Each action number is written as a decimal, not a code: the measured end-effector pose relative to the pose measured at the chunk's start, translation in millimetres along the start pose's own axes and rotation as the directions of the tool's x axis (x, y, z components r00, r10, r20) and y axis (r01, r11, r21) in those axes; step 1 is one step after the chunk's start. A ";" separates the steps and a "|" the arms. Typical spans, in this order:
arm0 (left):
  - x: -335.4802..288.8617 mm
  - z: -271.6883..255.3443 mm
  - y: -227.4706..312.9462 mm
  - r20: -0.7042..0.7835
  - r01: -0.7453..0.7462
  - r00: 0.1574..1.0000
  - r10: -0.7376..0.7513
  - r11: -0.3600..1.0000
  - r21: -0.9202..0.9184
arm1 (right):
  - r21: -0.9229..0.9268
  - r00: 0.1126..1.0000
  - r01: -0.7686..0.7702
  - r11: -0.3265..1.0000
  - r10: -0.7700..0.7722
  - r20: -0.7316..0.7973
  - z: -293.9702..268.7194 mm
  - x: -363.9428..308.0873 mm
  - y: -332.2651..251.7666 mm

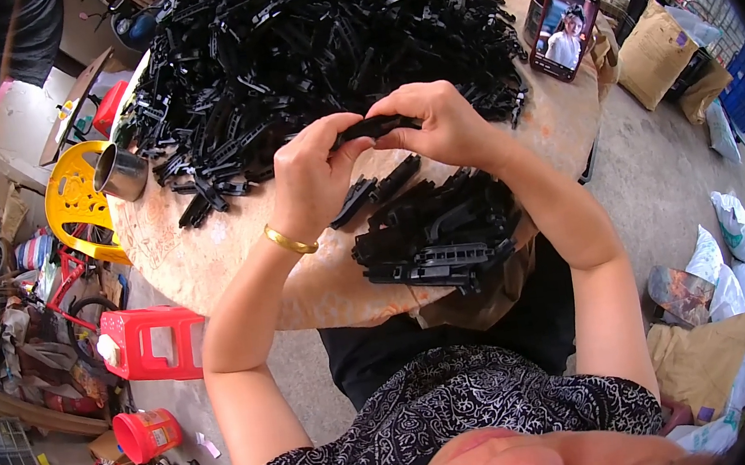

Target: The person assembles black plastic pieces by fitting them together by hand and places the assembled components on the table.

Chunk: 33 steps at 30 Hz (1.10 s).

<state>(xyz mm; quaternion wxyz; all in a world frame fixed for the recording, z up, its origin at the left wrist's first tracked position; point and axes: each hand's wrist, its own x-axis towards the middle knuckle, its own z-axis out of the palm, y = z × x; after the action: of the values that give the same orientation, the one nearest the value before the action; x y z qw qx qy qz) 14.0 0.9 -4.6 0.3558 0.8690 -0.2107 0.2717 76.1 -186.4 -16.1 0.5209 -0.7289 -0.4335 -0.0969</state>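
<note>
Black plastic strip (pixel 375 126) held above surface (pixel 206 243), long axis running left-right. Left hand (pixel 315 179) fingers clamped on left end, right hand (pixel 443 126) fingers clamped on right end. Both equally near. Small finished stack (pixel 438 234) just below; big pile (pixel 312 45) beyond.

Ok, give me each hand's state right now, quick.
Left hand: closed, pinching the left end of a black plastic part.
Right hand: closed on the same part's right end, above the round table.
</note>
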 end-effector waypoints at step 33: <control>-98.4 30.0 88.0 0.198 -0.263 0.954 0.226 0.948 0.182 | -0.464 0.966 0.175 0.869 -0.059 0.252 -38.2 -164.9 -68.9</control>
<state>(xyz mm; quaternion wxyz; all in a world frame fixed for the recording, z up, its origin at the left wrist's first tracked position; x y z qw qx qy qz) -100.7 -61.9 -39.5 0.2075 0.8886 -0.3182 0.2569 -62.4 -300.6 -50.6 0.2624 -0.8140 -0.4966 -0.1482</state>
